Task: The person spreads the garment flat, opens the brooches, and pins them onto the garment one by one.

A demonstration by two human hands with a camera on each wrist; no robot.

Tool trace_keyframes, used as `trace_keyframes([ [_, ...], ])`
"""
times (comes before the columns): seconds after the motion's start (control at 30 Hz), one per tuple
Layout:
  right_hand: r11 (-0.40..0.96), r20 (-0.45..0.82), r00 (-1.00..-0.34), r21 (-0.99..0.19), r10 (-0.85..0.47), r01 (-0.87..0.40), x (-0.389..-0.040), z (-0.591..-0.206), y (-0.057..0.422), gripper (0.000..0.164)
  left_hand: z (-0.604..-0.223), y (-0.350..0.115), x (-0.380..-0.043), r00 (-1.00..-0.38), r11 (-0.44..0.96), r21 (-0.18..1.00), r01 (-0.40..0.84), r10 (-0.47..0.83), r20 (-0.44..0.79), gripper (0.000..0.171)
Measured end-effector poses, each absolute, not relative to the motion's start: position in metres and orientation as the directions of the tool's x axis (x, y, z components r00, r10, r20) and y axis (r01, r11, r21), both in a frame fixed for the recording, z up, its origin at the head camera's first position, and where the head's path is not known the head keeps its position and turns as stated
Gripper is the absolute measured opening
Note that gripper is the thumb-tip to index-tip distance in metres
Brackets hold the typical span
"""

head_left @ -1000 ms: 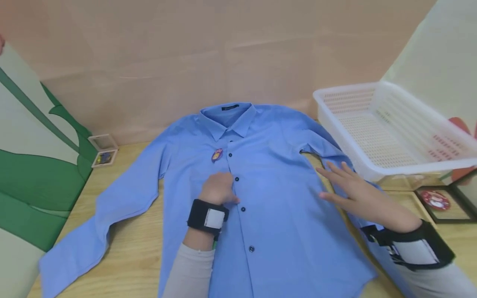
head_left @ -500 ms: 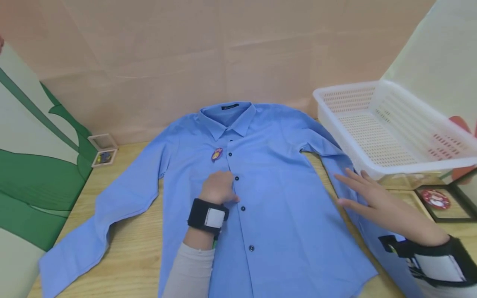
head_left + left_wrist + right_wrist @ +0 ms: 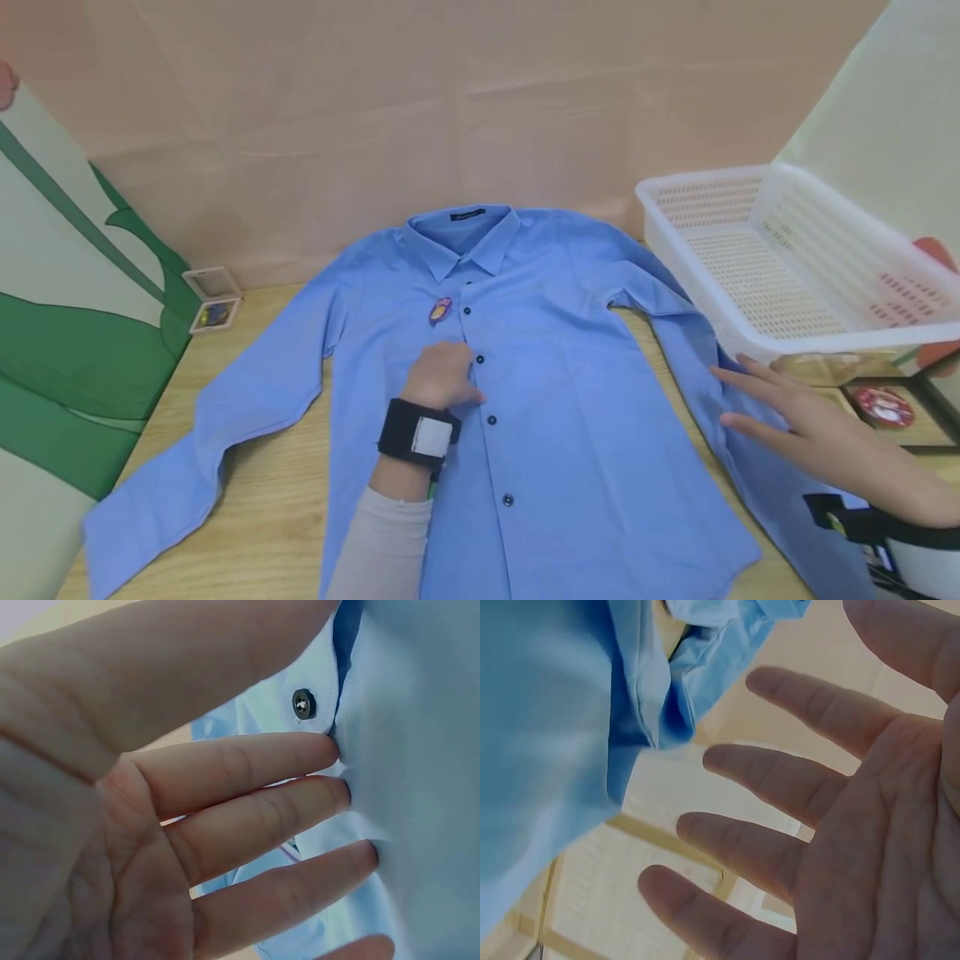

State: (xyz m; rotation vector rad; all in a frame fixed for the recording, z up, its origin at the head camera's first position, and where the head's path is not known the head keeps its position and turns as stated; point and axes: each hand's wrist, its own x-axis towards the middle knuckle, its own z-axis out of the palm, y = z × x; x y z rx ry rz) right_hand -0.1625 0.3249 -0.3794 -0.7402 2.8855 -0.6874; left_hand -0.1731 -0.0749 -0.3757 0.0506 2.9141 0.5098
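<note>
A light blue button-up shirt (image 3: 570,400) lies front up, its collar away from me and its sleeves spread to both sides. My left hand (image 3: 441,375) rests on the shirt's chest beside the button placket. In the left wrist view its straight fingertips (image 3: 360,856) press into the cloth near a dark button (image 3: 304,703). Just above that hand in the head view, an oval purple badge (image 3: 440,311) sits on the chest. Over the right-side sleeve (image 3: 693,367) hovers my right hand (image 3: 825,429), fingers spread and holding nothing.
A white perforated plastic basket (image 3: 757,283) stands at the back right. Beside my right hand lies a dark-framed tray (image 3: 937,417) with a red round badge (image 3: 885,407). At the back left, a small lidded box (image 3: 215,315) stands open on the wooden table (image 3: 277,492).
My right hand has moved rightward, from the shirt's side edge to over the sleeve. The left hand keeps its place on the chest.
</note>
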Motion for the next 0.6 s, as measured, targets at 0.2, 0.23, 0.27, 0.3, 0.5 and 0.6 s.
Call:
trace_keyframes([
  [0.2,0.837,-0.046,-0.907,-0.408,-0.418,-0.365,-0.163,-0.380,0.344,0.060,-0.378,-0.076,-0.175,-0.984,0.937,0.350,0.017,0.077,-0.158,0.031],
  [0.23,0.845,-0.070,-0.911,-0.407,-0.407,-0.347,-0.163,-0.380,0.348,0.062,-0.378,-0.076,-0.175,-0.985,0.937,0.349,0.019,0.078,-0.156,0.031],
  [0.27,0.852,-0.082,-0.913,-0.403,-0.399,-0.335,-0.163,-0.380,0.353,0.063,-0.379,-0.076,-0.175,-0.985,0.937,0.348,0.021,0.079,-0.154,0.031],
  [0.3,0.859,-0.088,-0.917,-0.395,-0.388,-0.326,-0.163,-0.380,0.357,0.063,-0.378,-0.077,-0.176,-0.985,0.937,0.348,0.023,0.081,-0.152,0.031],
  [0.5,0.888,-0.050,-0.940,-0.349,-0.338,-0.300,-0.165,-0.384,0.377,0.064,-0.378,-0.078,-0.176,-0.985,0.939,0.343,0.028,0.085,-0.151,0.031],
  [0.6,0.909,-0.083,-0.951,-0.330,-0.298,-0.256,-0.167,-0.387,0.386,0.069,-0.377,-0.078,-0.176,-0.985,0.939,0.343,0.034,0.088,-0.146,0.031],
])
